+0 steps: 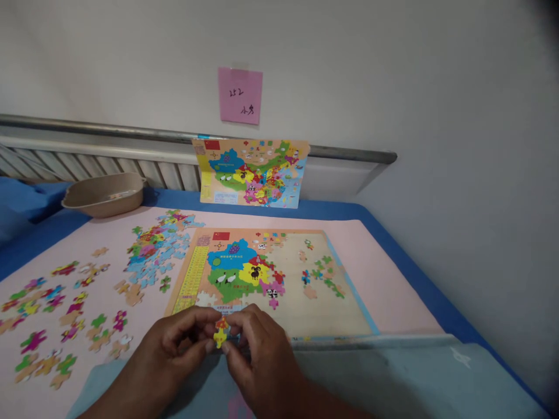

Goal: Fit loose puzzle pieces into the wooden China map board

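A small yellow and orange-red jigsaw piece (220, 337) is pinched between both hands, just in front of the puzzle board's near edge. My left hand (174, 343) grips its left side with thumb and fingertips. On the right side, my right hand (262, 343) closes thumb and fingers on the same piece. Behind them lies the puzzle board (323, 323), its map picture assembled on the left and upper left. Several loose green, blue and tan pieces (323, 270) lie on the board's bare right part. My hands cover part of the board's lower edge.
Many loose jigsaw pieces (152, 247) lie left of the board, with more clusters (56, 297) farther left. A printed reference map (253, 174) leans against the wall rail (349, 153). A tan basin (105, 195) stands at the back left. Grey-blue cloth (393, 372) covers the near side.
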The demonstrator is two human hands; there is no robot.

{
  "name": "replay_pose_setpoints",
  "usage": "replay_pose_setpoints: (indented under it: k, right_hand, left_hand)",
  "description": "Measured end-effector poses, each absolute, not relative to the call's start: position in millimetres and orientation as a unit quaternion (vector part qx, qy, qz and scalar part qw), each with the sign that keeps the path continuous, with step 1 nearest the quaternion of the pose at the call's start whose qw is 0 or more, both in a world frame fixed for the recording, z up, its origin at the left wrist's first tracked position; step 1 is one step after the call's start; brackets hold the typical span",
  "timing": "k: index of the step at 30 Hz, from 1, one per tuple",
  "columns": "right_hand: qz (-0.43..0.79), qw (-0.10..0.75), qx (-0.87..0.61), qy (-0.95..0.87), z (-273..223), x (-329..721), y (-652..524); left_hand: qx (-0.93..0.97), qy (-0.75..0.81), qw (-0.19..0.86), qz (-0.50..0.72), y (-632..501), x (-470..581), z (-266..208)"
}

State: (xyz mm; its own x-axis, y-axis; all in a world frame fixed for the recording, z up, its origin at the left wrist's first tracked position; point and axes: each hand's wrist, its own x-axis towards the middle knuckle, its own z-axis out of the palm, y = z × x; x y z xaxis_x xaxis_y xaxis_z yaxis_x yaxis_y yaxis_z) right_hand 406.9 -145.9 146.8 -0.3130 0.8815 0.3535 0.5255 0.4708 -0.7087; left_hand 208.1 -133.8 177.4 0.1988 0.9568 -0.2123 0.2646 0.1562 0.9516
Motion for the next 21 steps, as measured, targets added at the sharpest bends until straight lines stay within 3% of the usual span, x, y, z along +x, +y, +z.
replay_pose_setpoints:
  k: [16, 21]
  right_hand:
    - [0.245, 0.384, -0.448, -0.77, 147.3, 407.1, -141.7]
    - [0.188, 0.407, -0.4, -0.799, 144.2, 411.4, -140.6]
  left_hand:
    - [0.593, 0.503, 0.523, 0.349, -128.7, 209.7, 175.4]
    - [0.682, 0.493, 0.397, 0.366, -132.5, 210.2, 175.0]
